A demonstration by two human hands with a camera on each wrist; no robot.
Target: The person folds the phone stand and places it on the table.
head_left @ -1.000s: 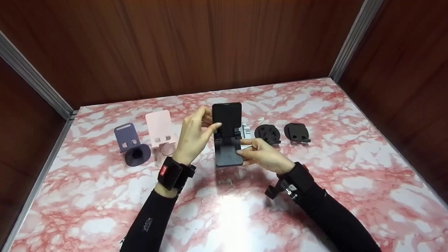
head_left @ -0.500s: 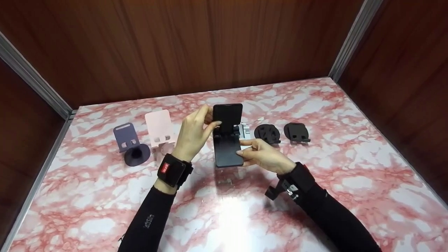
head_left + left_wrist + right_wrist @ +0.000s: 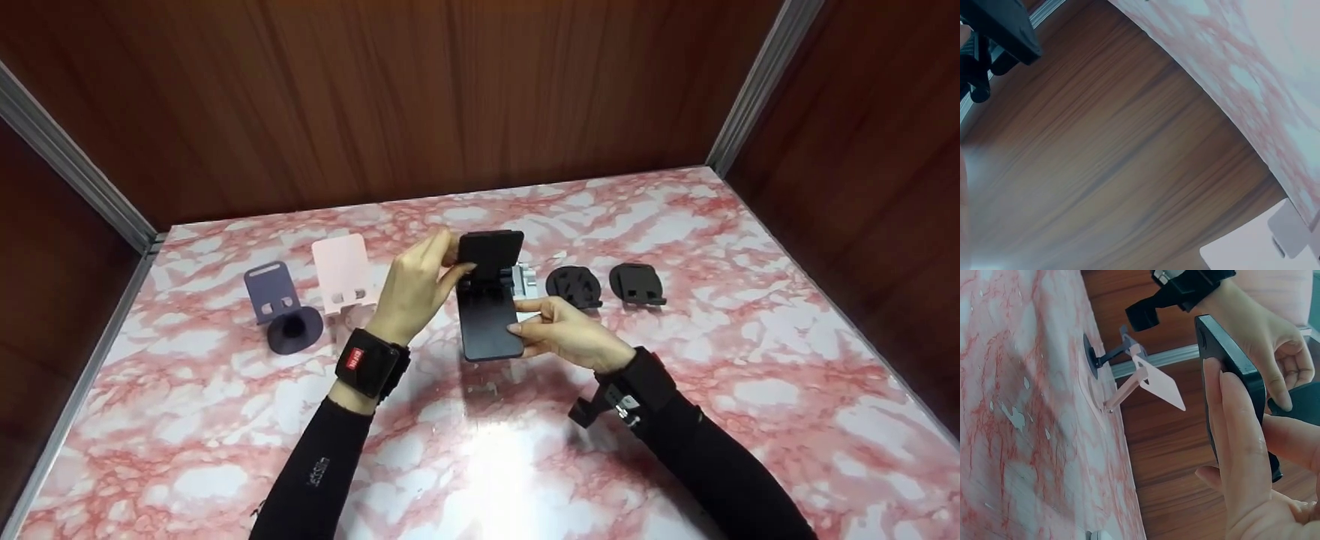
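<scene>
Both hands hold a black folding phone stand (image 3: pixel 491 322) above the table, its two plates joined by a hinge in the middle. My left hand (image 3: pixel 416 281) pinches the left edge of its upper plate (image 3: pixel 491 251), thumb in front and fingers behind. Lower down, my right hand (image 3: pixel 570 334) grips the right edge of the base plate. In the right wrist view, fingers (image 3: pixel 1241 427) lie along the base plate (image 3: pixel 1233 354), with the left hand (image 3: pixel 1269 349) beyond on the other plate. The left wrist view catches only a corner of the black stand (image 3: pixel 1008 28).
On the left stand a purple phone stand (image 3: pixel 271 291) and a pink phone stand (image 3: pixel 341 270). A silvery-white stand (image 3: pixel 525 279) is partly hidden behind the held one. Two black stands (image 3: pixel 574 286) lie folded to the right. Wooden panels (image 3: pixel 375 97) enclose the marbled table (image 3: pixel 675 450).
The upper plate has tilted about the hinge, its top edge now lower and the plate looking shorter. My left hand has moved slightly with it; the right hand stays nearly still.
</scene>
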